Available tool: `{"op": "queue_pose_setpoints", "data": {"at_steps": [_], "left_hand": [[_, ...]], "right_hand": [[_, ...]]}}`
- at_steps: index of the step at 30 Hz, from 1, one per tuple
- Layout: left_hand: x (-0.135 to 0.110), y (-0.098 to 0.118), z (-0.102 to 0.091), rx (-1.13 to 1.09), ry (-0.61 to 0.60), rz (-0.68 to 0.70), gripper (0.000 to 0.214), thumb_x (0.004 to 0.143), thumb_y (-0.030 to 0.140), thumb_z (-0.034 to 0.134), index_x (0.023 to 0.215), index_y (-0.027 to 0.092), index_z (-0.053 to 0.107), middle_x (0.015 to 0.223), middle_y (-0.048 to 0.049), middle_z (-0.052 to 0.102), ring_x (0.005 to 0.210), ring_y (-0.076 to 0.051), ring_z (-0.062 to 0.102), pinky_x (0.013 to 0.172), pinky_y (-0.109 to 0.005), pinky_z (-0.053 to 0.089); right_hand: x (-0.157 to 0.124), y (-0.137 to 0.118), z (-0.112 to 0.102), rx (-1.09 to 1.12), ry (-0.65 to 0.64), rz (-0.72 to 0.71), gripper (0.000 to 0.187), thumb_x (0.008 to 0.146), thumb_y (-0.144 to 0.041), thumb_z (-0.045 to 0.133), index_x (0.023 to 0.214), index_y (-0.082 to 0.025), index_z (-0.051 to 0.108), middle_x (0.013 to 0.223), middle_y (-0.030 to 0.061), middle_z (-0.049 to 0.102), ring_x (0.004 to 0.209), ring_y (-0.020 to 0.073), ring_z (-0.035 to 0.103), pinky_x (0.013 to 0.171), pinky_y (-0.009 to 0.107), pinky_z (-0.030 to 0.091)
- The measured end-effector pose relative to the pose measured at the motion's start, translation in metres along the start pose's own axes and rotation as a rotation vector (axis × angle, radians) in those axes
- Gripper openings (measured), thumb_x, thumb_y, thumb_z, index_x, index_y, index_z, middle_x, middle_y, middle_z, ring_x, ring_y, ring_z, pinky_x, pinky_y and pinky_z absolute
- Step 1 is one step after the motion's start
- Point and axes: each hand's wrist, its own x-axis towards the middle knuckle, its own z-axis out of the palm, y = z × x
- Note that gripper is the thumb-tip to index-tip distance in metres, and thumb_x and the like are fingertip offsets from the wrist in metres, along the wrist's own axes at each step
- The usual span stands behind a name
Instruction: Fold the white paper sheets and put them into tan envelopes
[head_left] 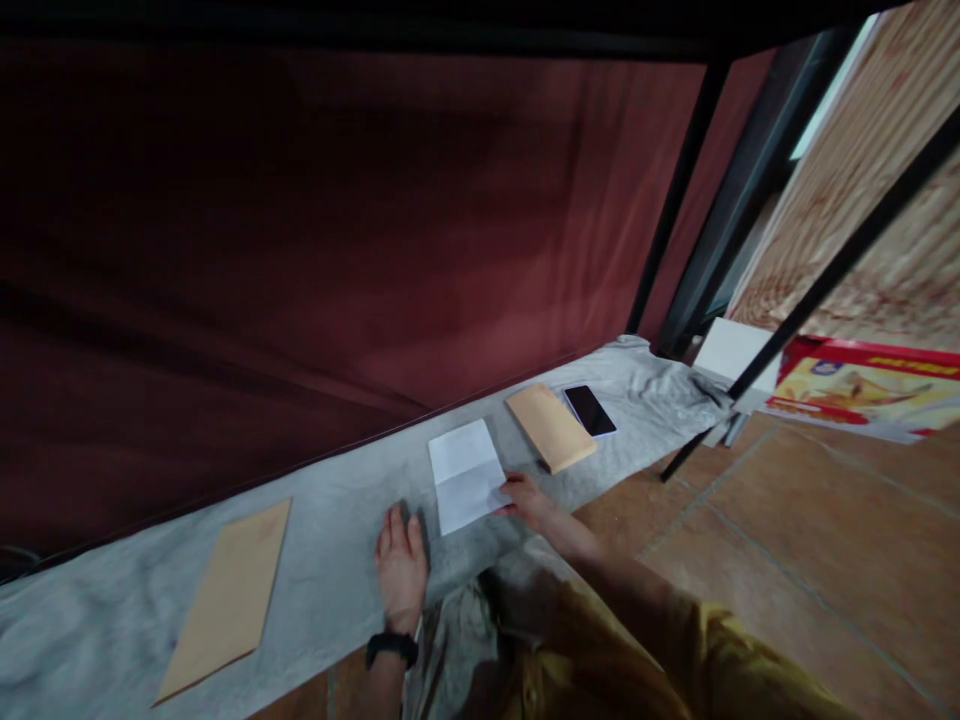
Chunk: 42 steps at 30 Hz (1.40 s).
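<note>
A creased white sheet of paper (466,470) lies on the grey cloth in front of me. My right hand (525,500) pinches its right edge near the lower corner, thumb and fingers closed on it. To the left of the sheet, my left hand (401,565) rests palm down on the cloth with its fingers stretched out, holding nothing. A dark band circles that wrist. Right of the paper is a stack of brown envelopes (551,425). Further left, a single flat brown envelope (229,595) lies by itself.
A phone (591,410) with a dark screen lies beside the envelope stack. The grey cloth (330,540) covers a narrow shelf, backed by a dark red curtain (360,250). Black frame posts (679,200) stand at the right. A red and yellow box (862,390) is beyond them.
</note>
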Motion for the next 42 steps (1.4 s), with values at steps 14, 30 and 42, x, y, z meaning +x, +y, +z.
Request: {"op": "queue_pose_setpoints", "data": {"at_steps": [14,30,42], "left_hand": [[-0.009,0.067,0.026,-0.022,-0.214,0.171,0.051,0.101,0.036,0.042,0.147,0.017,0.052,0.162,-0.0123,0.042,0.15,-0.025,0.037,0.122,-0.044,0.036],[-0.022,0.062,0.03,0.306,-0.28,0.363,0.052,0.102,0.033,0.036,0.148,0.014,0.051,0.16,-0.0142,0.042,0.152,-0.029,0.034,0.124,-0.054,0.027],[-0.023,0.068,0.028,0.274,-0.3,0.343,0.048,0.101,0.028,0.039,0.139,0.008,0.06,0.146,-0.0215,0.057,0.143,-0.032,0.047,0.121,-0.051,0.034]], "right_hand": [[-0.022,-0.004,0.001,-0.602,-0.174,-0.188,0.044,0.094,-0.011,0.041,0.126,-0.022,0.069,0.103,0.0068,0.079,0.093,0.0212,0.076,0.072,0.028,0.062],[-0.001,-0.013,0.009,-1.152,-0.123,-0.713,0.039,0.104,-0.021,0.043,0.139,-0.017,0.061,0.147,0.0091,0.059,0.139,0.0187,0.051,0.121,0.035,0.038],[0.062,-0.01,0.057,-1.419,-0.476,-0.832,0.038,0.105,-0.024,0.048,0.14,-0.031,0.061,0.154,-0.0012,0.052,0.149,0.0175,0.039,0.126,0.04,0.027]]}}
